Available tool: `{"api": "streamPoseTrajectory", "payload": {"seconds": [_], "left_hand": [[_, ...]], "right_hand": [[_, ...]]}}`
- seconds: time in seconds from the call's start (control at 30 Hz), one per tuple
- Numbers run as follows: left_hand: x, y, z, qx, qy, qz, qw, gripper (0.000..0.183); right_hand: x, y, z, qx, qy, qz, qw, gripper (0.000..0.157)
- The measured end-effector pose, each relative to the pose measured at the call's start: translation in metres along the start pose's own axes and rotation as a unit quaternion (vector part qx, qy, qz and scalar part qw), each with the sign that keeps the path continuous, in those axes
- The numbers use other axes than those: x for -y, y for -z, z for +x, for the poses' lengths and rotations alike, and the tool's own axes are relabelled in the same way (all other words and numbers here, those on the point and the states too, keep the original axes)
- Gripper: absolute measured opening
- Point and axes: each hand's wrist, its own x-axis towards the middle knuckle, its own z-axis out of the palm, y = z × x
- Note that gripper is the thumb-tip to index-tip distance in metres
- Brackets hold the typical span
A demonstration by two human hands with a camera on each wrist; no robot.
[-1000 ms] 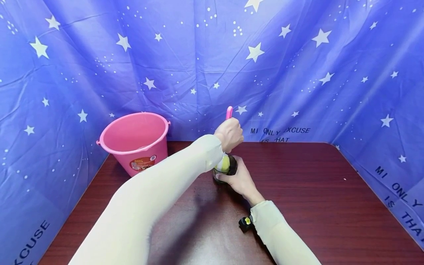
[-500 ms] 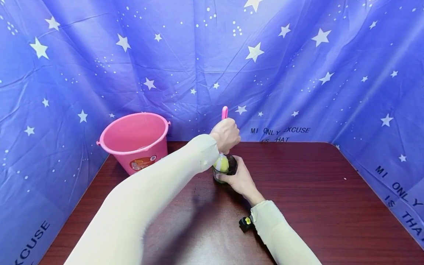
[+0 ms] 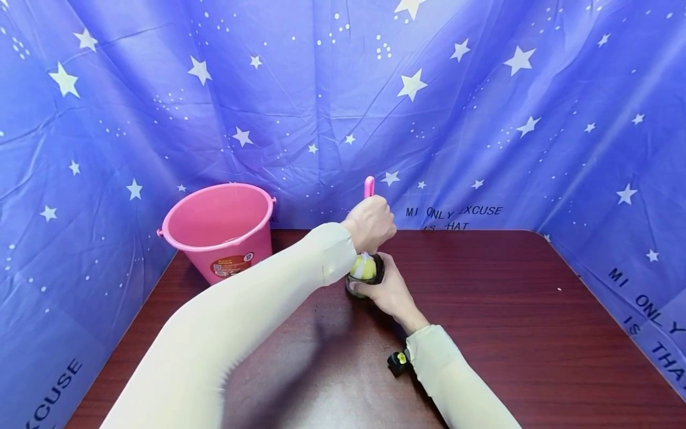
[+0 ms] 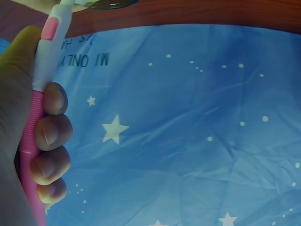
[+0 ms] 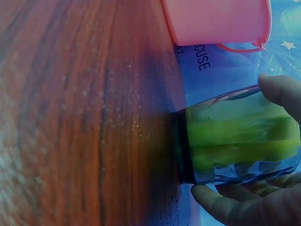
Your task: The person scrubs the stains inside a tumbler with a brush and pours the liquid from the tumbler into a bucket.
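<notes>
My left hand [image 3: 370, 223] grips the handle of a cup brush, its fingers wrapped round the pink and white handle [image 4: 49, 63] in the left wrist view. The pink handle end sticks up above the fist. Below, the brush's yellow-green sponge head [image 3: 364, 268] sits down inside a dark, see-through glass [image 5: 202, 176]. My right hand [image 3: 390, 291] holds that glass upright on the table, with thumb and fingers on opposite sides of it. Through the glass wall in the right wrist view, the sponge [image 5: 235, 150] shows blurred and fills much of the inside.
A pink bucket [image 3: 254, 250] with an orange label stands at the back left. The dark red wooden table [image 3: 482, 310] carries small water drops near the glass. A blue star-printed curtain [image 3: 321, 107] hangs round the back and sides. A black device [image 3: 398, 362] is on the right wrist.
My left hand with the brush has shifted a little left, then back right and slightly lower, and the sponge head has moved with it. The right hand and glass have stayed in place.
</notes>
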Motion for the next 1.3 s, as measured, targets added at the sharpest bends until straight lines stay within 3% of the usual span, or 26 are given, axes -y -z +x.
{"api": "streamPoseTrajectory", "payload": {"seconds": [0.5,0.83,1.3], "left_hand": [[-0.005,0.006,0.011,-0.016,0.017,0.012,0.9996,0.016],[-0.004,0.004,0.016,0.004,0.017,0.028,0.9994,0.017],[0.005,-0.007,0.011,0.015,0.035,0.005,0.9993,0.012]], "right_hand": [[-0.001,0.003,0.000,0.003,0.005,-0.017,1.000,0.081],[-0.001,0.002,0.000,0.000,0.005,-0.025,1.000,0.081],[-0.001,0.003,0.001,0.005,0.012,-0.027,1.000,0.080]]}}
